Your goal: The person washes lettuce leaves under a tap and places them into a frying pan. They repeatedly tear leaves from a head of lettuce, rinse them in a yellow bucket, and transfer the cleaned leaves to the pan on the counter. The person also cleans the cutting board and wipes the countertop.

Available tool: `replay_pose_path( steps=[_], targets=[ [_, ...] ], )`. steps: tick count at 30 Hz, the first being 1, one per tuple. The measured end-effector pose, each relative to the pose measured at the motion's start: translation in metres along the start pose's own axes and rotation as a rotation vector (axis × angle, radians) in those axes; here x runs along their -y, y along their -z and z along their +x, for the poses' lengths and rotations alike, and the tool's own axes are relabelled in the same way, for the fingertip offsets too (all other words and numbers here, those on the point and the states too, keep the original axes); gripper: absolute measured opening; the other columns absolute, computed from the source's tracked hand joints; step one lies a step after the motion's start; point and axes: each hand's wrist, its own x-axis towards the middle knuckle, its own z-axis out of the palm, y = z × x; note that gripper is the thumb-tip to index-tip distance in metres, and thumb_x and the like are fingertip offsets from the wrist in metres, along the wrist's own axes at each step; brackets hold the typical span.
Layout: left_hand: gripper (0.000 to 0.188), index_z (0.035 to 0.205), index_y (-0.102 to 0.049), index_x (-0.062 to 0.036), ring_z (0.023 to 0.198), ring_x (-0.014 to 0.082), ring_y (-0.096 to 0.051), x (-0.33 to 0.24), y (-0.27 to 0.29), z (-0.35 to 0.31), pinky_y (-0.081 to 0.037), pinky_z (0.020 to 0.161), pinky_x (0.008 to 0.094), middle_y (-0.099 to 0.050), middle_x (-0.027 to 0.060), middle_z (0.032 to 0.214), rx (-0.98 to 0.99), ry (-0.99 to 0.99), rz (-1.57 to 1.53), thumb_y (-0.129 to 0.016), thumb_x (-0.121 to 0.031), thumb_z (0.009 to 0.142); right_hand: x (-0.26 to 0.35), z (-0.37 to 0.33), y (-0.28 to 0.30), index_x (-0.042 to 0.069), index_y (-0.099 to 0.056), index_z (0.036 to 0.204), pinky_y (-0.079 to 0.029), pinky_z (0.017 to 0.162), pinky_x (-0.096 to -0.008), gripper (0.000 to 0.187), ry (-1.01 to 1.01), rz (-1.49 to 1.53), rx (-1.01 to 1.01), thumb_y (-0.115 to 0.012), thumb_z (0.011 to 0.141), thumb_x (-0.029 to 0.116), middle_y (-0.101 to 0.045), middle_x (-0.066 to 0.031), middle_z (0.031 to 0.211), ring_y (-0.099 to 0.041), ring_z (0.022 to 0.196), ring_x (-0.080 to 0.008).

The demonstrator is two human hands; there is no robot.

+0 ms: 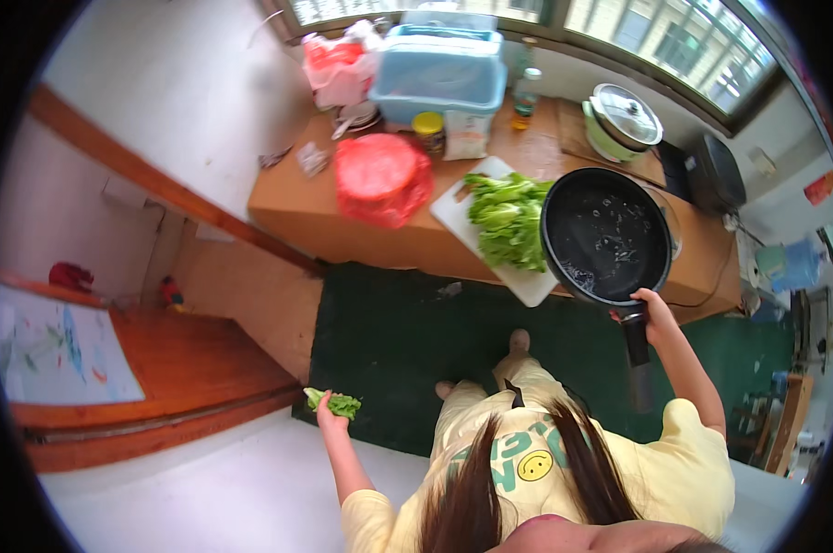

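Note:
My left hand is held out low to the left, closed on a small piece of leafy lettuce. My right hand grips a black frying pan where its handle joins the bowl. Wet drops or bubbles show on the pan's dark inside. The pan is raised over the counter's right part and hides some of what lies beneath. Left of it, a heap of green lettuce rests on a white cutting board, whose near corner juts past the counter edge.
On the brown counter stand a red plastic bag over a round container, a blue basin, a yellow-lidded jar, a bottle and a glass-lidded pot. A wooden door stands at the left. Dark green matting covers the floor.

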Motion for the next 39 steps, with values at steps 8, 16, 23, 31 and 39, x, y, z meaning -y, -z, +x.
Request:
replay_pose_path(
  steps=[8,16,23,31,39],
  targets=[
    [0.021,0.080,-0.050,-0.0114,0.070,0.0198,-0.050,-0.092,0.109,-0.011,-0.046,0.065,0.0355,-0.049,0.0036,0.073,-0.080,-0.032,-0.147,-0.064,-0.028,0.080,-0.101,-0.042,-0.182,-0.007,-0.051,0.083,-0.053,0.071,-0.0396,0.025,-0.130,-0.214,0.200,-0.050,0.072,0.015,-0.061,-0.0222,0.077,-0.063,0.069,-0.0329],
    [0.020,0.082,-0.050,-0.0105,0.076,0.0201,-0.049,-0.139,0.164,0.021,-0.043,0.073,0.0358,-0.049,0.0033,0.078,-0.144,-0.061,-0.329,-0.064,-0.024,0.080,-0.188,-0.004,-0.426,-0.010,-0.049,0.091,-0.055,0.066,-0.0406,0.025,-0.338,-0.527,0.526,-0.047,0.073,0.008,-0.061,-0.0229,0.081,-0.063,0.068,-0.0335],
    [0.013,0.084,-0.052,-0.0077,0.071,0.0185,-0.053,-0.227,0.180,0.061,-0.047,0.067,0.0335,-0.052,0.0044,0.077,-0.238,-0.197,-0.420,-0.063,-0.012,0.079,-0.311,0.087,-0.657,-0.012,-0.046,0.093,-0.054,0.070,-0.0453,0.029,-0.560,-0.719,0.642,-0.048,0.074,0.009,-0.059,-0.0261,0.082,-0.062,0.071,-0.0375],
    [0.013,0.087,-0.053,-0.0063,0.069,0.0148,-0.055,-0.394,0.137,0.111,-0.048,0.063,0.0287,-0.053,0.0034,0.076,-0.312,-0.408,-0.249,-0.063,-0.011,0.080,-0.413,0.138,-0.911,-0.007,-0.047,0.097,-0.054,0.065,-0.0425,0.027,-0.608,-0.753,0.675,-0.046,0.077,0.010,-0.058,-0.0219,0.083,-0.061,0.071,-0.0340],
    [0.023,0.088,-0.054,-0.0060,0.070,0.0142,-0.055,-0.589,0.075,0.213,-0.047,0.061,0.0286,-0.054,0.0034,0.080,-0.157,-0.537,-0.110,-0.051,-0.029,0.089,-0.452,0.205,-1.154,-0.007,-0.048,0.097,-0.053,0.062,-0.0437,0.036,-0.548,-0.658,0.649,-0.049,0.071,0.018,-0.059,-0.0214,0.081,-0.060,0.068,-0.0348]
  ],
)
